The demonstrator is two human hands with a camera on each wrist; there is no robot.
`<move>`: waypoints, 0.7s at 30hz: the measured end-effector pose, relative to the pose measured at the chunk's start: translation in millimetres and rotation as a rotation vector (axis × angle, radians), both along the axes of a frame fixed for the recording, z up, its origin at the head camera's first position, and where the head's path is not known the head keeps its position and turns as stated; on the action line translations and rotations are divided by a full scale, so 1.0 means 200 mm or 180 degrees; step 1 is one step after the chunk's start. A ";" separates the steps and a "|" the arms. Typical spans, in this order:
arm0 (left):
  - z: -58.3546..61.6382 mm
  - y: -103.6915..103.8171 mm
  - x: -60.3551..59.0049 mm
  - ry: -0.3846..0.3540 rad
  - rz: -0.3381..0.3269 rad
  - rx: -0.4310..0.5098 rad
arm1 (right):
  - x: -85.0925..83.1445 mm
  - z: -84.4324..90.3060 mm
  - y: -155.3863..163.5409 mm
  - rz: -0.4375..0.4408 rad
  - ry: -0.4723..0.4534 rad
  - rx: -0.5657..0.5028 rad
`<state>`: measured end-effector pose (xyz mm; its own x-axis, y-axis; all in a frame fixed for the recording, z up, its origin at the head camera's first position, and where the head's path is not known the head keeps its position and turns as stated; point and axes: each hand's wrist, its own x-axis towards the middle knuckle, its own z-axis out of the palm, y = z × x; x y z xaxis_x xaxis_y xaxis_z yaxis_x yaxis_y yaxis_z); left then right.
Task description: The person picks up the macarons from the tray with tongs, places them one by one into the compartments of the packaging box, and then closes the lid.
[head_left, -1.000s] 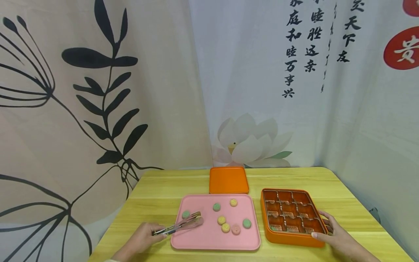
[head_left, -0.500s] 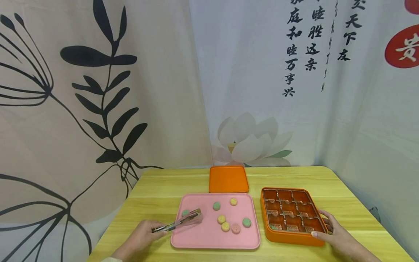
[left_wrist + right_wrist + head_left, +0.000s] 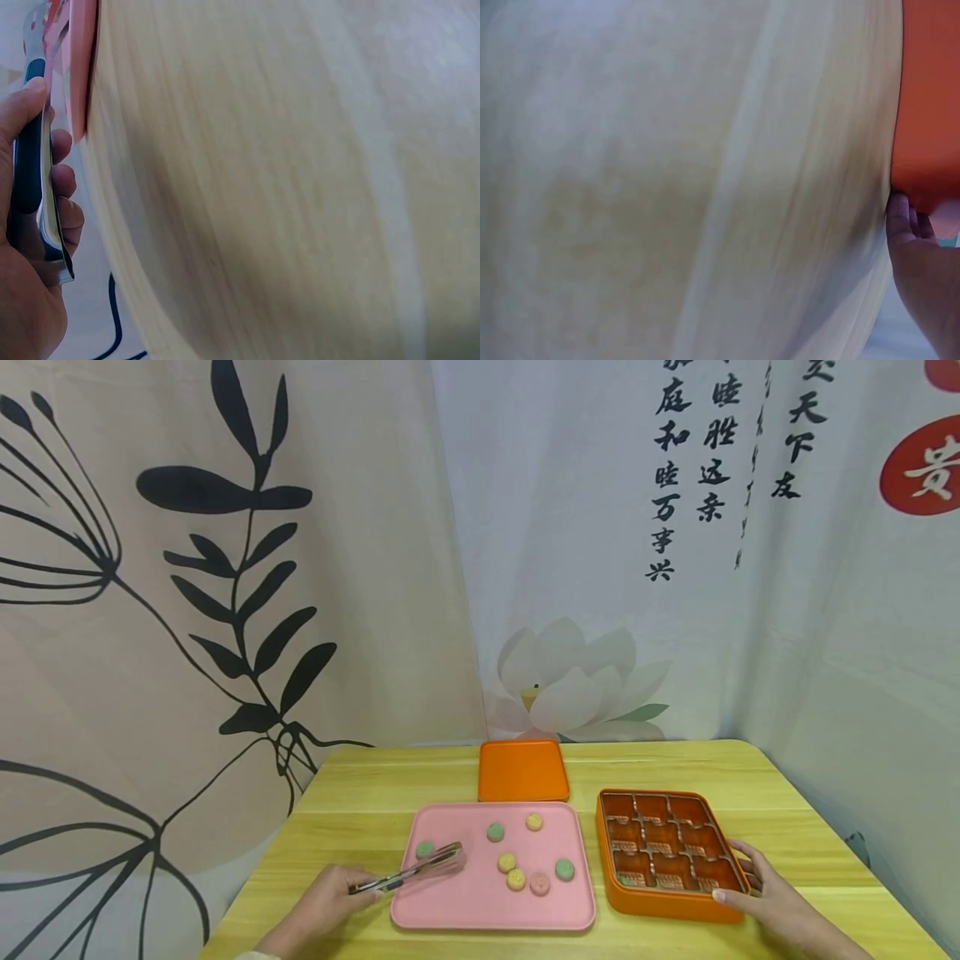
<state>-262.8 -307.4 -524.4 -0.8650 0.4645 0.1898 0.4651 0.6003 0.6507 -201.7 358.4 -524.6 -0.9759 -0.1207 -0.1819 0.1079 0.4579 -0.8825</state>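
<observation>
The left hand point(image 3: 322, 906) grips a pair of tongs point(image 3: 408, 870) whose tips sit over the pink tray point(image 3: 480, 910) just beside a green sweet point(image 3: 425, 849) — whether they already pinch it is too small to tell. Six round sweets lie loose on that tray, green, yellow and pink. Behind it rests an orange lid point(image 3: 523, 770). To the right, the orange box point(image 3: 667, 902) shows nine compartments, nearly all bare; one near-left cell seems to hold something green. The right hand point(image 3: 765, 902) rests with fingers curled round the box's near right corner — so, by my judgement, the filling has barely begun.
</observation>
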 end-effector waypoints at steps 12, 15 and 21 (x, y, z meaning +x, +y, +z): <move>0.06 0.07 -0.01 -0.0159 0.0035 0.0003 | 0.00 0.00 0.01 -0.0015 0.0004 0.0062; 0.08 0.11 -0.02 -0.0266 0.0033 0.0019 | -0.01 0.00 0.01 -0.0025 0.0004 0.0095; 0.12 0.21 -0.05 -0.0260 -0.0064 0.0059 | -0.01 0.00 0.00 -0.0030 0.0001 0.0074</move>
<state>-273.5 -266.2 -500.6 -0.8685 0.4789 0.1277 0.4218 0.5789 0.6978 -203.5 359.3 -525.2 -0.9770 -0.1071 -0.1843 0.1121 0.4771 -0.8717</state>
